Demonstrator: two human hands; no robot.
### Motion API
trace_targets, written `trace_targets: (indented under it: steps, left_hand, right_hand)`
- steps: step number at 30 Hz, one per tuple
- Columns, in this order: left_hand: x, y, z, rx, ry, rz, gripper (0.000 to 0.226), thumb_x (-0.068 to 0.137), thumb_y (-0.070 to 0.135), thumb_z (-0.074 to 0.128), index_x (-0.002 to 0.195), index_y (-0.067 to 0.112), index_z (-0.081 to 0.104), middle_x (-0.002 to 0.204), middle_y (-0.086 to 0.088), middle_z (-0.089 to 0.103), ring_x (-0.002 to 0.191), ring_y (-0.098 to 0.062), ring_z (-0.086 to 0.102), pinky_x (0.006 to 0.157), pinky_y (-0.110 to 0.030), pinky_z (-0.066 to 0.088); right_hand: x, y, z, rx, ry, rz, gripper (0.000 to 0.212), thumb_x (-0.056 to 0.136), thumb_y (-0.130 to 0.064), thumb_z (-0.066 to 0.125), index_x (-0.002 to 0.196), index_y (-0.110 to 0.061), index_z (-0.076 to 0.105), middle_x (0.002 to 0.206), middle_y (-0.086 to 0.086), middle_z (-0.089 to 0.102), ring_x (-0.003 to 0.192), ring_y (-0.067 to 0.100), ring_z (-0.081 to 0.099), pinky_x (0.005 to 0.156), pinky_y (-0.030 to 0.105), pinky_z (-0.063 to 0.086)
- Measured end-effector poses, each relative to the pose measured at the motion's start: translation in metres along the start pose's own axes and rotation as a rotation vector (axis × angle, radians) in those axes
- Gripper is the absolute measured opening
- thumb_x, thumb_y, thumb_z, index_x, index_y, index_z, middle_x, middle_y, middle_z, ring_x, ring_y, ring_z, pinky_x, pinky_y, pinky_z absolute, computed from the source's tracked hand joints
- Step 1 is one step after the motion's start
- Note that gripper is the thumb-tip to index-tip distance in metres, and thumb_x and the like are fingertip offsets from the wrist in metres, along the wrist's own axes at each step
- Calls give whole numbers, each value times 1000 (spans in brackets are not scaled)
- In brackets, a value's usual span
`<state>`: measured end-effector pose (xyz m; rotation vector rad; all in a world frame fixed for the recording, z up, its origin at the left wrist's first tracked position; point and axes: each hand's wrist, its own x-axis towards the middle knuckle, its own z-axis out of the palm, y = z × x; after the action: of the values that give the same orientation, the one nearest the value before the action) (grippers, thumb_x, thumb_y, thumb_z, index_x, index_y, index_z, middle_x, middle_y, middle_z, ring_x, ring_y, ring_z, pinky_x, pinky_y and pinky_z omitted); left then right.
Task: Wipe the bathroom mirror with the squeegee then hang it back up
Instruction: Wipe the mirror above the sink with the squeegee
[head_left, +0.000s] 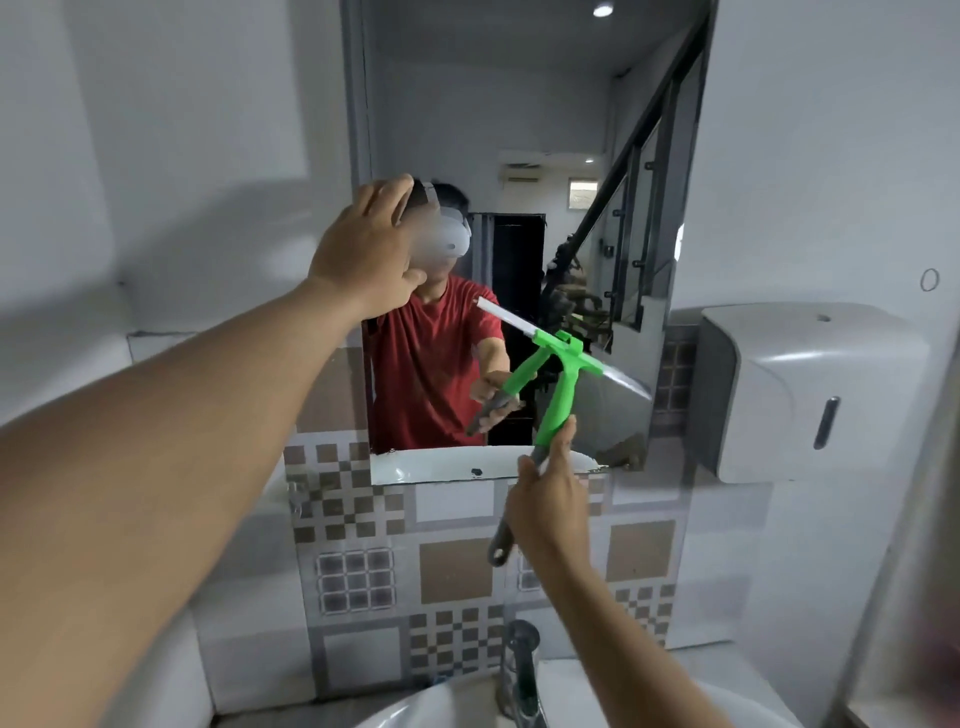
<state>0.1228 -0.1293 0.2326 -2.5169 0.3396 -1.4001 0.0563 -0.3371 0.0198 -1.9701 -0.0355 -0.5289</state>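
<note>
Squeegee (558, 395) handle pinched in right hand's (550, 501) fingers (563, 441), blade on mirror (519, 130).

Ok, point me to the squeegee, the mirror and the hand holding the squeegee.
squeegee (557, 396): head view, on the green handle below the blade.
mirror (467, 114): head view, on the upper glass.
right hand (550, 499): head view, on the back of the hand gripping the grey handle end.

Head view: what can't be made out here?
- Hook for the squeegee: none visible.
- Squeegee blade contact with the mirror: right blade end motion-blurred.
- Left hand fingertips: whether they touch the glass is unclear.
- Sink, faucet: cut by bottom edge.
- Right hand hides part of the handle.
</note>
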Motion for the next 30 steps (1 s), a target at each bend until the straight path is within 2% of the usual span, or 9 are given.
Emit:
trace_targets:
  steps: [5,7,9,11,15,19,23,27,30]
  left_hand:
    - [-1,0,-2,-2,-13,1,78,85,38,72,153,20,39,161,-13,30,144,-38,29,112,-52,41]
    - [0,-1,-2,-4,-15,2,78,85,38,72,154,21,39,161,-13,30,144,-37,29,112,-51,40]
    - [0,-3,-3,3,-16,2,78,85,39,72,154,21,39,161,-13,31,144,-36,30,113,-50,41]
    - [1,-3,-3,5,-18,3,78,85,40,72,154,21,40,160,-13,31,143,-37,30,113,-51,41]
    - [1,-2,0,29,-14,6,79,84,41,72,153,21,39,160,-14,32,142,-38,32,112,-52,41]
    - [0,-1,1,34,-18,-2,80,83,39,73,153,21,37,159,-15,31,142,-39,31,111,-54,42]
    - [0,1,-4,46,-43,3,81,84,39,74,153,20,36,159,-16,31,143,-40,30,111,-55,42]
    - [-3,7,-5,53,-37,-26,81,83,36,74,153,18,36,158,-18,30,143,-40,31,112,-54,41]
    - [-10,16,-2,30,-6,-31,80,83,34,73,151,16,37,156,-19,32,140,-40,33,111,-54,42]
  right_hand:
    - [-27,-21,60,269,-57,40,76,107,-22,40,157,-35,-17,75,1,61,58,10,55,43,15,45]
    - [-32,-20,82,320,-110,58,79,107,-25,37,152,-45,-25,74,11,69,54,18,62,45,22,53]
    - [-37,-14,96,308,-166,44,82,106,-26,36,146,-54,-30,72,15,70,55,32,68,49,42,60]
    - [-39,-4,95,157,-167,-20,85,106,-25,38,146,-50,-32,77,8,69,58,29,68,53,46,60]
    - [-38,12,67,-179,-129,-171,89,105,-20,47,153,-32,-27,102,7,71,74,17,67,64,34,60]
    - [-33,18,44,-504,-201,-315,89,104,-20,46,153,-33,-26,97,7,67,60,14,54,55,28,51]
    - [-14,25,8,-750,-213,-380,87,101,-10,39,153,-38,-25,112,14,64,53,12,46,46,28,43]
    - [10,32,-43,-948,-198,-492,85,101,-12,36,151,-44,-25,112,13,62,67,20,61,58,34,55]
    - [30,43,-75,-1053,-127,-497,81,100,-13,33,154,-44,-19,115,11,62,74,25,67,58,35,52]
